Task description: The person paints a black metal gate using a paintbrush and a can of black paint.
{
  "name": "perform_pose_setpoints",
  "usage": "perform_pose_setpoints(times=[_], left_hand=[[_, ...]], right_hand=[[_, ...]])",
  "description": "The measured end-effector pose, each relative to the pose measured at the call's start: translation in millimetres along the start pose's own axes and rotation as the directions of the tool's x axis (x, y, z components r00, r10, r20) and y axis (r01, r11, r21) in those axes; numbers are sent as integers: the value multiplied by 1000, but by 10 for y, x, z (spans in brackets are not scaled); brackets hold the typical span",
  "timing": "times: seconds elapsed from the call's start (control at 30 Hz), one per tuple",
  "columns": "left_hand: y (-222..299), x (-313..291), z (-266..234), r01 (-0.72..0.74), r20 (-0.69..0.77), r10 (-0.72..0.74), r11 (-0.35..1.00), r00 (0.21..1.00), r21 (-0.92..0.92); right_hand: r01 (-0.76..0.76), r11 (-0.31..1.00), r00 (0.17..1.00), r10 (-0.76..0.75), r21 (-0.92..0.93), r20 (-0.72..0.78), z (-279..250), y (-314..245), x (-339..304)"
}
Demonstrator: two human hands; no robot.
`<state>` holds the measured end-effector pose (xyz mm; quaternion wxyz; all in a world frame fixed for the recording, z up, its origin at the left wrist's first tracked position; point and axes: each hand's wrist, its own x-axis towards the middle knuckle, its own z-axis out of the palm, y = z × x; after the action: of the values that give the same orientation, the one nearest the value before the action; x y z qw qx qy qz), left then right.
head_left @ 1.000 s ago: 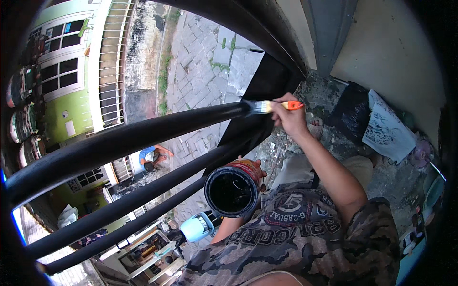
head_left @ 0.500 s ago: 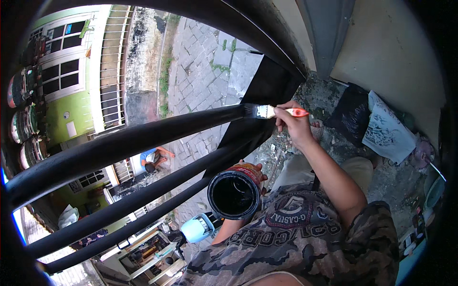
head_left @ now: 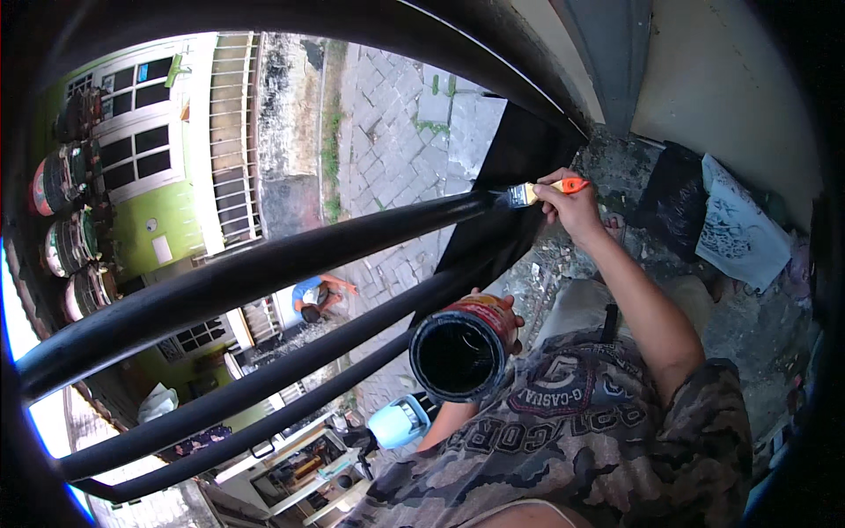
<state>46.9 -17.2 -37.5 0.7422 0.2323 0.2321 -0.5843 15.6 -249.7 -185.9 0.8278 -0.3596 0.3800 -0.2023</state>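
Pinching the brush [head_left: 525, 194], right fingers [head_left: 556, 197] are steadying it; left fingers [head_left: 517, 322] are clasping the can [head_left: 484, 308] mid-frame, probably keeping it handy.

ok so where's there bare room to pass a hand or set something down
A hand could likely pass between the upper rail and middle rail. The grey floor between white sheet and camouflage sleeve looks mostly bare. Crowded: the upper rail's right end, with brush and right hand.
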Motion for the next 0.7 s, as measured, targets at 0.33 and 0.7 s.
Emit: perform_pose_setpoints(times=[0.33, 0.7], left_hand=[[-60, 30, -206, -195, 78, 187, 974, 979, 112], [-8, -37, -260, -173, 21, 172, 971, 985, 167]], right_hand=[[592, 795, 685, -410, -132, 602, 1372, -1965, -30], [150, 969, 987, -134, -196, 91, 937, -1288, 83]])
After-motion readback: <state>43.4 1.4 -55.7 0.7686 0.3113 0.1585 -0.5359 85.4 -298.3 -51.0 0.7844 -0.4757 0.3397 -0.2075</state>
